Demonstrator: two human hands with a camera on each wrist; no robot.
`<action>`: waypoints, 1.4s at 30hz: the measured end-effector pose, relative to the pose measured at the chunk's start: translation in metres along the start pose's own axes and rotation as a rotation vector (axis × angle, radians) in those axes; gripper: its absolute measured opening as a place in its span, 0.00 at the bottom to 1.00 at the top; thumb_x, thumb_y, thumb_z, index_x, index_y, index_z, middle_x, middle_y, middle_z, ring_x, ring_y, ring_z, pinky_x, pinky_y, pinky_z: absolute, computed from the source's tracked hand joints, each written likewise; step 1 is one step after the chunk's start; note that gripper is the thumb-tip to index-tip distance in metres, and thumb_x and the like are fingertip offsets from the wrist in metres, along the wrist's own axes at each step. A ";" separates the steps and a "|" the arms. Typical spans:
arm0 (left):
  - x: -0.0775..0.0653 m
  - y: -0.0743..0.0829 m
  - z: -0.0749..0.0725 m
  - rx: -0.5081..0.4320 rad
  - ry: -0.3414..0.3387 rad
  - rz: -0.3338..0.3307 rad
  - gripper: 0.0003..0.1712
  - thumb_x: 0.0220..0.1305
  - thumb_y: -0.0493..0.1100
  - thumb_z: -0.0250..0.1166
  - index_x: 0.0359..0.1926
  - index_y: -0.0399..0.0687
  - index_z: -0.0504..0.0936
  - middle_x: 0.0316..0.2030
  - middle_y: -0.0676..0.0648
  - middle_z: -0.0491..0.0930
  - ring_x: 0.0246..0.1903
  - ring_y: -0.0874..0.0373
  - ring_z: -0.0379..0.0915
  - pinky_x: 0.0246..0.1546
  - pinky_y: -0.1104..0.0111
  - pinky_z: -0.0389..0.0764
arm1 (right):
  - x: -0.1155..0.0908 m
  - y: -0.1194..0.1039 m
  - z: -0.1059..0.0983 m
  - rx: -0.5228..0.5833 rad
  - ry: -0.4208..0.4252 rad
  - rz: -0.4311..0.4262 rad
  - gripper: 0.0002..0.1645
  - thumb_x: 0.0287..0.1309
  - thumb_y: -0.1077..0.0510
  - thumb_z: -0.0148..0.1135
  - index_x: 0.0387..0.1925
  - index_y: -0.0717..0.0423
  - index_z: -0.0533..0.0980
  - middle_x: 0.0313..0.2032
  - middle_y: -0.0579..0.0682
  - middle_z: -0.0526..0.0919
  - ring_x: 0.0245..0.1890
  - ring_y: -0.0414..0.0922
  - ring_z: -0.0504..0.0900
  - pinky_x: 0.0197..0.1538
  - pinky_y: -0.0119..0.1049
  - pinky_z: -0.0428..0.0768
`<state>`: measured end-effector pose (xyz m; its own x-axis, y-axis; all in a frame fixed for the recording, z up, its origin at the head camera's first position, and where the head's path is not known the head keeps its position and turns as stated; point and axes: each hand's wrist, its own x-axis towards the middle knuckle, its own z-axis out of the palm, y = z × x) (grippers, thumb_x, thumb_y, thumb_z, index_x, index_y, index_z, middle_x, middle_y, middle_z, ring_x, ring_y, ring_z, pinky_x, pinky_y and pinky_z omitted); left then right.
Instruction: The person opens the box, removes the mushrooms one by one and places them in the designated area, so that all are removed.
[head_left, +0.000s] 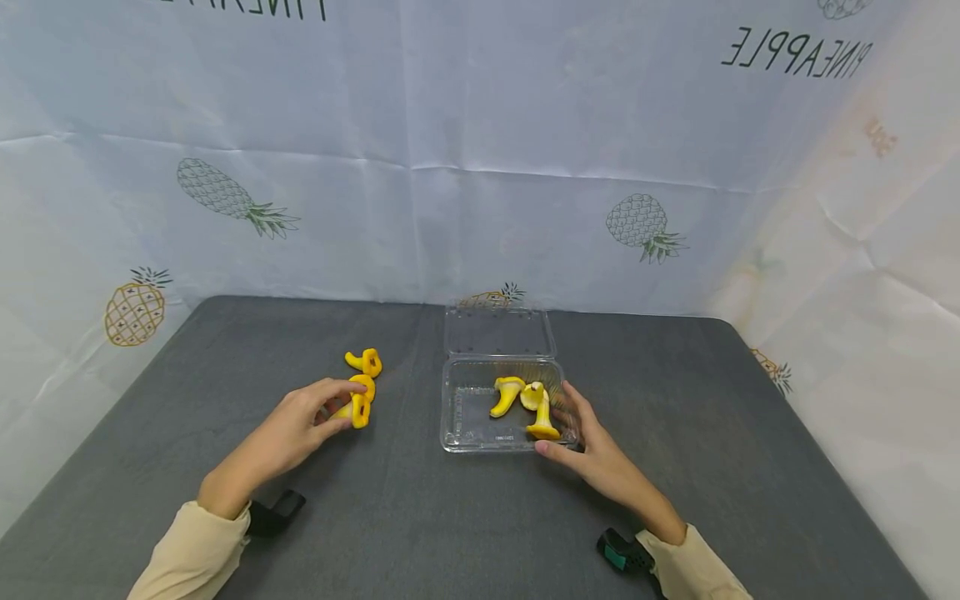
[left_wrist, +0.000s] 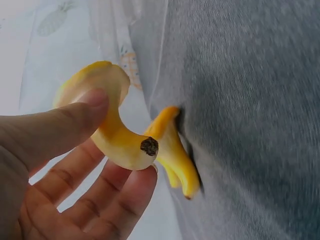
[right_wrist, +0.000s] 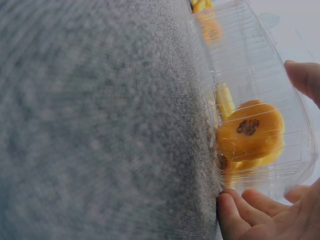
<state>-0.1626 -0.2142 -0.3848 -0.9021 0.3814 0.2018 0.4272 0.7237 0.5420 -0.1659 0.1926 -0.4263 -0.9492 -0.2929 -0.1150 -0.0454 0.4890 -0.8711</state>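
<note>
My left hand (head_left: 298, 418) pinches a yellow mushroom (left_wrist: 117, 132) between thumb and fingertips; its curved stem ends in a dark spot. Just past it lie more yellow mushrooms, one (head_left: 364, 387) right by my fingertips and another (head_left: 372, 362) farther back. The left wrist view shows the held one raised off the grey surface. A clear plastic container (head_left: 467, 435) sits at the middle with its hinged lid (head_left: 498, 332) laid back. Several yellow mushrooms (head_left: 507, 395) rest in its right part. My right hand (head_left: 600, 454) grips the container's right side, thumb at the front corner, fingers along the side wall.
All this stands on a dark grey table (head_left: 405, 533). Behind it hangs a white cloth (head_left: 450, 108) printed with pineapples. Black bands with a small device (head_left: 276, 512) sit on both wrists, close over the table.
</note>
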 end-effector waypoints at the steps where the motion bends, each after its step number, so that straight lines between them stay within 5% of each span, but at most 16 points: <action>1: 0.000 -0.001 -0.001 0.001 -0.003 -0.005 0.26 0.56 0.30 0.70 0.58 0.40 0.79 0.44 0.48 0.82 0.37 0.61 0.74 0.34 0.72 0.78 | 0.000 0.000 0.000 0.000 0.001 -0.002 0.60 0.64 0.47 0.66 0.79 0.47 0.33 0.78 0.61 0.42 0.75 0.63 0.56 0.70 0.68 0.59; 10: 0.000 -0.010 -0.005 -0.016 -0.043 -0.080 0.22 0.59 0.32 0.69 0.55 0.41 0.78 0.43 0.49 0.83 0.37 0.63 0.74 0.33 0.73 0.77 | 0.000 0.001 0.000 0.001 0.001 -0.007 0.61 0.64 0.47 0.66 0.79 0.48 0.33 0.78 0.61 0.43 0.75 0.64 0.55 0.70 0.68 0.59; 24: 0.000 -0.023 -0.001 -0.030 -0.133 -0.113 0.20 0.63 0.34 0.67 0.56 0.43 0.77 0.44 0.48 0.81 0.35 0.63 0.72 0.30 0.72 0.75 | -0.001 0.000 0.000 0.009 -0.001 -0.005 0.61 0.64 0.48 0.66 0.79 0.48 0.33 0.78 0.62 0.42 0.75 0.64 0.54 0.71 0.68 0.59; 42: 0.000 -0.026 0.000 0.006 -0.083 -0.103 0.18 0.62 0.32 0.67 0.53 0.44 0.77 0.46 0.46 0.83 0.40 0.57 0.77 0.36 0.68 0.79 | 0.000 0.001 0.000 0.015 -0.002 -0.008 0.61 0.63 0.47 0.66 0.79 0.48 0.33 0.78 0.61 0.42 0.76 0.64 0.54 0.71 0.67 0.58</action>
<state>-0.1737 -0.2335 -0.3986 -0.9334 0.3504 0.0770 0.3328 0.7652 0.5511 -0.1664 0.1931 -0.4269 -0.9481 -0.2988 -0.1091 -0.0484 0.4745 -0.8789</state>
